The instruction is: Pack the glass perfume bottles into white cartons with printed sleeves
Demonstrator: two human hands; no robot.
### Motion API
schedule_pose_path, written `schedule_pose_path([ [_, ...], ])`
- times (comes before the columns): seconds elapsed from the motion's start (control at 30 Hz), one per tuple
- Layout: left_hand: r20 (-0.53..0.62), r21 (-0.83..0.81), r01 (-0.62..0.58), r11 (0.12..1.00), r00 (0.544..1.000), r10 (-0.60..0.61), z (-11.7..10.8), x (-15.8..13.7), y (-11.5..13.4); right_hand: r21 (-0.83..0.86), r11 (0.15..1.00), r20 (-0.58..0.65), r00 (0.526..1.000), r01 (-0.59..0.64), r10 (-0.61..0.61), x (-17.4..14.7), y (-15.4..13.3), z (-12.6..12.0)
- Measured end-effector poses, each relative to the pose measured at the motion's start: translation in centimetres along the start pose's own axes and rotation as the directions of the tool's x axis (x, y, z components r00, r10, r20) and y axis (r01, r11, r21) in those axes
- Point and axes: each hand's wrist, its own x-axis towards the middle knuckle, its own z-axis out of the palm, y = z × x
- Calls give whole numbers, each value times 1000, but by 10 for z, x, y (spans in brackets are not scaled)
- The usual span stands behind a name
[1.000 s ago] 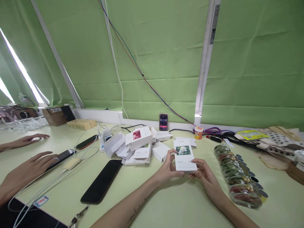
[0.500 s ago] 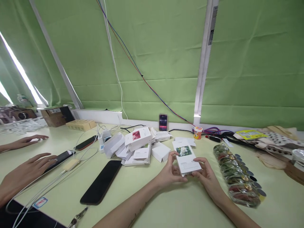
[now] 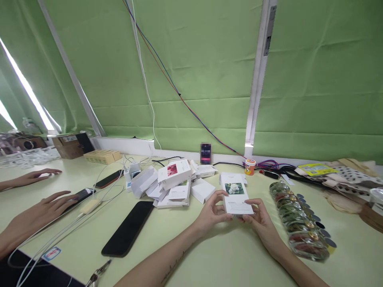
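Between my two hands is a small white cardboard box (image 3: 237, 205) with a white flower picture on its front, tilted up from the table. My left hand (image 3: 213, 209) grips its left edge, fingers curled with the thumb near the bottom. My right hand (image 3: 259, 217) closes on the lower right corner. The box's near end, by my thumbs, is partly hidden. A heap of white boxes (image 3: 175, 175) lies to the left, one with a red picture. On the right stands a row of clear glass bottles (image 3: 299, 219) with green and reddish contents.
A black phone (image 3: 128, 229) lies left of my arm. Another person's hand (image 3: 44, 207) rests on a phone at far left. Charging cables (image 3: 101, 199) cross the table there. At the back are an orange jar (image 3: 249, 167) and an upright phone (image 3: 205, 154).
The box has shifted slightly to the right and stands a little straighter in my hands. My left thumb has moved up a little at its lower edge.
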Motion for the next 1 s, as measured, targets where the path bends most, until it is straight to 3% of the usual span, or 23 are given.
schedule_pose_path([
  [0.17, -5, 63, -32, 997, 999, 33, -2, 1, 0, -16, 1000, 14, 1000, -4, 4, -2, -4, 0],
  [0.23, -17, 176, -82, 981, 996, 86, -3, 0, 0, -13, 1000, 11, 1000, 2, -2, -1, -3, 0],
  [0.33, 8, 433, -181, 883, 980, 197, -3, -3, -2, 51, 998, -37, 999, -24, 26, 2, 0, -2],
  [0.4, 5, 494, -228, 839, 966, 260, -1, -4, -3, 126, 991, -84, 995, -50, 61, 4, 2, -4],
  [0.53, -126, 311, -240, 920, 949, 290, 5, -3, -2, 230, 966, -101, 984, -120, 146, 6, 3, -5],
  [0.63, -7, 148, -180, 972, 983, 183, 12, -4, 0, 209, 954, 36, 976, -217, 214, 4, 3, -2],
  [0.7, 54, 111, -139, 984, 990, 134, 15, -6, 1, 139, 966, 83, 974, -219, 210, 3, 4, -1],
  [0.87, -145, 343, -102, 934, 976, 160, 16, -10, -1, -230, 971, -67, 996, -70, 56, 4, 6, -3],
  [1.0, -210, 553, -42, 832, 960, 187, 15, -11, -5, -488, 860, -144, 958, 149, -248, -2, 5, -3],
])
